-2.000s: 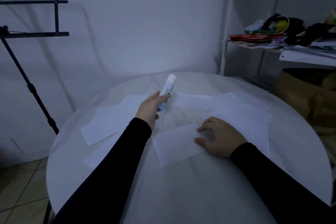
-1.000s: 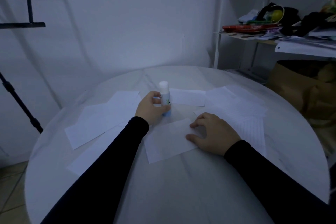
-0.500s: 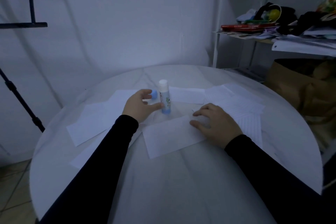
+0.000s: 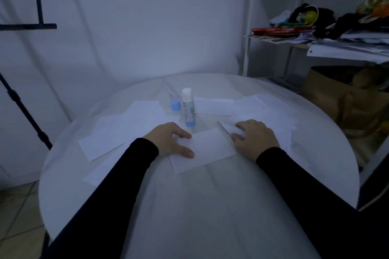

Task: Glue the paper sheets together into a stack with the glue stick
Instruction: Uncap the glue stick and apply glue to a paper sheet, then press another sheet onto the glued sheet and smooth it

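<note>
Standing upright at frame centre, the glue stick (image 4: 188, 109) is now out of my left hand (image 4: 171, 142), its cap (image 4: 175, 105) beside it on the bench (image 4: 202, 206). Both hands, my right hand (image 4: 254, 139) included, press spread fingers on the centre sheet (image 4: 205, 150), ready for gluing.

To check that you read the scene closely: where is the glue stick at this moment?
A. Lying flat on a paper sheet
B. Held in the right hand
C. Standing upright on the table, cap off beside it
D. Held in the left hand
C: the glue stick stands upright on the table with its blue cap beside it, while the left hand and right hand rest on the paper sheet.
</note>
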### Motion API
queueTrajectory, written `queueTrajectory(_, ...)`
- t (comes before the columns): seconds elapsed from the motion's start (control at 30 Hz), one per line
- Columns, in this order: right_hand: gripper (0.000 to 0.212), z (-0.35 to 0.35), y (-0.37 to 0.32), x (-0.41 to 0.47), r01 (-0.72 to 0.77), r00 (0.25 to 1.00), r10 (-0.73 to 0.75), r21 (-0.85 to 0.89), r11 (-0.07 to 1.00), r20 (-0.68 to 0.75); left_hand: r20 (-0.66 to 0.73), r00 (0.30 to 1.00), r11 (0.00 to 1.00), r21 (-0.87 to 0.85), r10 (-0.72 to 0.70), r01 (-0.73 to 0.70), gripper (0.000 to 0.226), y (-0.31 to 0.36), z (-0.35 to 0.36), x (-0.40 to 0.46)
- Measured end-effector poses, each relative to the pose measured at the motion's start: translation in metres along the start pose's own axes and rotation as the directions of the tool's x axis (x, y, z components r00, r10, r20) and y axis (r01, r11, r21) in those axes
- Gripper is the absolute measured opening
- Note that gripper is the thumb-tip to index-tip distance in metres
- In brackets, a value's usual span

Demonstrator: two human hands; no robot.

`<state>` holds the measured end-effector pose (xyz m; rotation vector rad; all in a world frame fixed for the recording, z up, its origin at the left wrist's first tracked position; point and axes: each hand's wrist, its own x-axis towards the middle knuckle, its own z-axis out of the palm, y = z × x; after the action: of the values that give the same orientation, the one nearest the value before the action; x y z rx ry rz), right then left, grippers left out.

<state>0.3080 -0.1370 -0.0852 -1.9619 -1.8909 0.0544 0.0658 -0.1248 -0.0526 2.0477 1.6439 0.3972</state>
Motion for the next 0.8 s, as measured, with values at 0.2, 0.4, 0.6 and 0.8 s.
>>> queueTrajectory(0.2,0.029,-0.004,-0.006,0.001,0.079,0.977,-0.065,0.062,0.995,-0.205,0.051,0.998,0.998,0.030,0.045,-0.047,0.057,0.003,0.004,0.001)
queueTrajectory(0.4,0.033,-0.002,-0.034,-0.008,0.391,0.840,-0.326,0.066,0.918,-0.434,-0.181,0.978,0.952,-0.268,0.101,-0.148,0.022,0.005,0.001,0.002)
queueTrajectory(0.6,0.054,0.008,-0.048,-0.016,0.529,0.823,-0.497,0.052,0.847,-0.275,-0.178,0.984,0.815,-0.569,0.011,-0.112,0.020,0.012,-0.001,-0.004)
queueTrajectory(0.8,0.069,0.000,-0.031,-0.008,0.182,0.974,-0.146,0.215,0.960,-0.174,-0.077,0.996,0.658,-0.748,0.042,-0.086,0.037,-0.010,-0.014,-0.005)
